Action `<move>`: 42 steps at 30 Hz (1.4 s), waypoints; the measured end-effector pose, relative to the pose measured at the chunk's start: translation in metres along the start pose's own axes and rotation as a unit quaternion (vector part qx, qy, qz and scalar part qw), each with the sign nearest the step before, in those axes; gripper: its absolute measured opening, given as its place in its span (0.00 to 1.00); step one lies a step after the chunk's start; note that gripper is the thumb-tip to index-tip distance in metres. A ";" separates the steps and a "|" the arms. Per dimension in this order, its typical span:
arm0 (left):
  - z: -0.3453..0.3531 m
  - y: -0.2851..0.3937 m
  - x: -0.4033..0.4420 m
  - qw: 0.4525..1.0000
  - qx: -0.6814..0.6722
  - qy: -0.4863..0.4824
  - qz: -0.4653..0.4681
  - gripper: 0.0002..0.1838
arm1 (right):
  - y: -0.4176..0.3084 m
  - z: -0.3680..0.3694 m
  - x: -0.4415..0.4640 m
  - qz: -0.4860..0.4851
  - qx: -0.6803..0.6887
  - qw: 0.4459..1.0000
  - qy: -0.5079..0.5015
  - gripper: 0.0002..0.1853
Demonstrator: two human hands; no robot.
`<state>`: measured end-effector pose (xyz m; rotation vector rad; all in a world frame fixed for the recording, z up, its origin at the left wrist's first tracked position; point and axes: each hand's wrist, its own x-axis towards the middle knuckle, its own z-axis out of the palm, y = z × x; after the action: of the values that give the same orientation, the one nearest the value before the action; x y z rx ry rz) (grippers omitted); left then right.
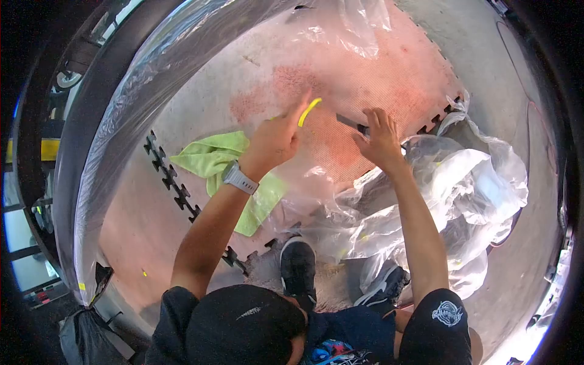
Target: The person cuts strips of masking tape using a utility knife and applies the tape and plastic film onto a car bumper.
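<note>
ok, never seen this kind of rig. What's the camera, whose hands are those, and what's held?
No machine here: one person's bare hands, seen by a single camera worn on the head, looking forward and down. The wide lens bends the edges.

The left hand, with a pale watch on its wrist, is by a yellow strip; whether it grips it is unclear. The right hand seems to hold a flat dark tool.

Below is a reddish mat with interlocking edges. A green cloth and crumpled clear plastic lie there.

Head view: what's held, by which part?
Right hand: dark flat tool, by its right end. Left hand: yellow strip alongside; whether gripped, can't tell.
</note>
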<state>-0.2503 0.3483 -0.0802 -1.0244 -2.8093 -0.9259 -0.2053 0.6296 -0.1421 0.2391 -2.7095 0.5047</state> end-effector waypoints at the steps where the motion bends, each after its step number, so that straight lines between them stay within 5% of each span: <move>1: 0.000 0.002 0.003 1.000 0.001 -0.003 0.002 0.54 | -0.009 0.003 0.007 0.003 0.001 1.000 0.001 0.33; 3: 0.001 0.007 0.008 0.992 0.059 -0.113 -0.018 0.53 | -0.025 0.011 0.027 -0.041 0.166 0.984 0.045 0.24; 9: 0.017 -0.002 0.008 0.991 0.012 -0.133 -0.001 0.54 | -0.041 0.023 0.048 -0.049 0.145 0.982 -0.107 0.10; 13: 0.019 -0.011 0.004 0.991 -0.007 -0.136 -0.002 0.54 | -0.039 0.027 0.041 -0.056 0.198 0.974 -0.091 0.09; 16: 0.027 -0.013 0.002 0.994 -0.036 -0.096 0.041 0.53 | -0.036 0.027 0.040 -0.078 0.196 0.975 -0.063 0.08; 19: 0.031 -0.014 -0.001 0.996 0.013 -0.089 -0.017 0.54 | -0.023 0.020 0.040 -0.094 0.161 0.982 -0.039 0.08; 22: 0.015 -0.019 0.004 0.997 -0.047 0.016 -0.062 0.58 | -0.020 0.003 0.046 -0.032 0.174 0.984 -0.038 0.06; 23: 0.002 -0.019 0.005 0.990 -0.107 0.038 -0.085 0.60 | -0.030 -0.005 0.047 0.119 0.383 0.915 -0.050 0.05; 24: -0.010 -0.018 0.008 0.979 -0.165 0.058 -0.107 0.63 | -0.043 -0.012 0.052 0.262 0.564 0.781 -0.058 0.03; 25: -0.017 -0.019 0.015 0.979 -0.163 0.056 -0.108 0.63 | -0.053 -0.013 0.059 0.264 0.566 0.779 -0.057 0.03; 27: -0.027 -0.028 0.037 0.923 -0.354 0.148 -0.024 0.66 | -0.076 -0.011 0.075 0.226 0.706 0.671 -0.011 0.02; 31: -0.044 -0.036 0.069 0.915 -0.371 0.156 0.038 0.66 | -0.108 -0.005 0.115 0.173 0.733 0.658 0.006 0.03; 34: -0.046 -0.027 0.084 0.893 -0.408 0.187 0.028 0.59 | -0.114 0.001 0.136 0.164 0.722 0.672 -0.010 0.05; 39: -0.051 -0.024 0.099 0.848 -0.484 0.215 0.020 0.30 | -0.116 0.001 0.154 0.163 0.705 0.690 0.017 0.04; 42: -0.046 -0.029 0.111 0.830 -0.498 0.248 0.046 0.21 | -0.111 0.006 0.162 0.158 0.696 0.700 0.019 0.04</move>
<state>-0.3629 0.3703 -0.0348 -0.7268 -1.7388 -2.3168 -0.3298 0.5092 -0.0497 0.1010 -1.6887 2.5002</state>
